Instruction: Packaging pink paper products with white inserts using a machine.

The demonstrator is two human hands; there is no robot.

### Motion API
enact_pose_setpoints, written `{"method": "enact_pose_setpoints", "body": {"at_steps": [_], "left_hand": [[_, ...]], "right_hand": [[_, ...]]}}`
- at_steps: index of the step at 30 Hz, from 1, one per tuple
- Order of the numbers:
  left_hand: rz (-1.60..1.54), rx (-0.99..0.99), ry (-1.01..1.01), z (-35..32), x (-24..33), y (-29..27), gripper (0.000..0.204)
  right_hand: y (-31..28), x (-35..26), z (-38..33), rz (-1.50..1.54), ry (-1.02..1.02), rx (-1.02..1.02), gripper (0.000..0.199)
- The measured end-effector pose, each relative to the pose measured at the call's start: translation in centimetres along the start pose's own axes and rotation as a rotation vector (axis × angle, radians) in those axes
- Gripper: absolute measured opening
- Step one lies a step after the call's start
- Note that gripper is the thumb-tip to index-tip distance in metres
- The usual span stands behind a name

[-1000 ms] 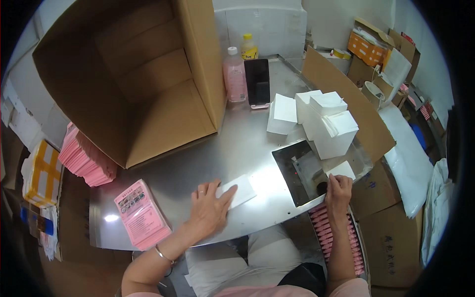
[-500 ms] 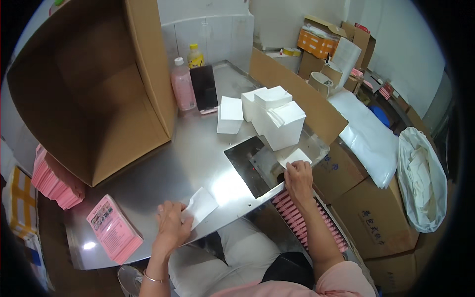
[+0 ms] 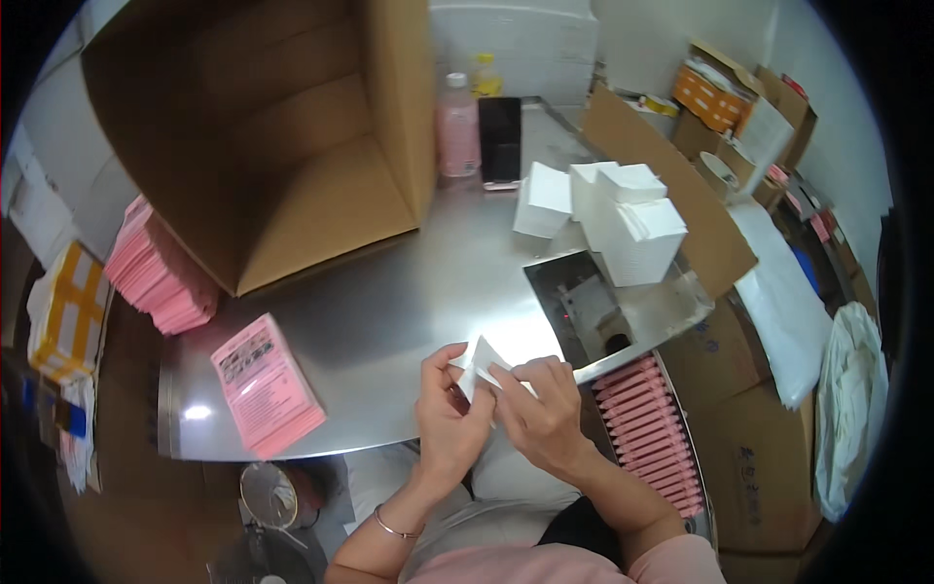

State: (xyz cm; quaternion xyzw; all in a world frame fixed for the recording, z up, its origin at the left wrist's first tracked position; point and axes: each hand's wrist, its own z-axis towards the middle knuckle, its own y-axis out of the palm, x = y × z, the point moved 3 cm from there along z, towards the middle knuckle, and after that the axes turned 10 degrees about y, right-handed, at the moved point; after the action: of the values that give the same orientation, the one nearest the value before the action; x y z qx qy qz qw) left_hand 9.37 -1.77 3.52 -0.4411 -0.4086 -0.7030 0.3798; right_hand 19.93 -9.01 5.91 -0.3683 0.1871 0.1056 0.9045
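Observation:
Both hands meet just above the near edge of the metal table (image 3: 389, 321). Between them are thin white paper sheets (image 3: 477, 362), tilted up and partly hidden by fingers. My left hand (image 3: 449, 417) grips the sheets from the left, thumb inward. Against their right side, my right hand (image 3: 541, 414) pinches the paper with its fingertips. How many sheets are held I cannot tell. Beyond the hands rise stacks of white square paper (image 3: 637, 243), and a smaller white stack (image 3: 543, 201) stands to their left. A rectangular cut-out (image 3: 574, 302) in the tabletop lies nearer, at right.
A large open carton (image 3: 331, 214) stands at back left. Pink printed packets (image 3: 268, 384) lie at left, more pink bundles (image 3: 161, 268) beyond. A phone (image 3: 500, 141) leans by a pink bottle (image 3: 458, 127). Below the right edge sits a box of pink packets (image 3: 650, 438).
My right hand has left the paper by the cut-out and come left to my left hand. My left hand has lifted its sheet off the table. The view has turned somewhat left.

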Motion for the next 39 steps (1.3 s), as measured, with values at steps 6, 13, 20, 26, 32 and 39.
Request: {"method": "enact_pose_setpoints", "body": {"at_steps": [6,13,20,26,32,39], "left_hand": [[0.172,-0.049,0.045,-1.4,0.0,-1.6,0.039],[-0.294,-0.197,-0.106,-1.2,0.5,-2.3,0.055],[-0.180,-0.289,-0.157,-1.5,0.2,-3.0,0.058],[0.609,-0.399,0.305,-0.6,4.1,-2.3,0.030],[0.330,-0.285,-0.009,-1.2,0.4,-3.8,0.015],[0.211,-0.266,-0.064,-1.1,-2.3,-2.9,0.013]], "right_hand": [[0.2,-0.5,0.0,0.222,0.006,-0.116,0.037],[0.2,0.0,-0.2,0.319,0.033,-0.176,0.036],[-0.6,0.1,0.0,0.393,0.042,-0.239,0.030],[-0.7,1.7,-0.9,0.668,0.282,-0.488,0.021],[-4.8,8.3,5.2,-0.005,-0.011,-0.069,0.014],[-7.1,18.4,10.9,-0.622,0.330,0.070,0.023]]}}
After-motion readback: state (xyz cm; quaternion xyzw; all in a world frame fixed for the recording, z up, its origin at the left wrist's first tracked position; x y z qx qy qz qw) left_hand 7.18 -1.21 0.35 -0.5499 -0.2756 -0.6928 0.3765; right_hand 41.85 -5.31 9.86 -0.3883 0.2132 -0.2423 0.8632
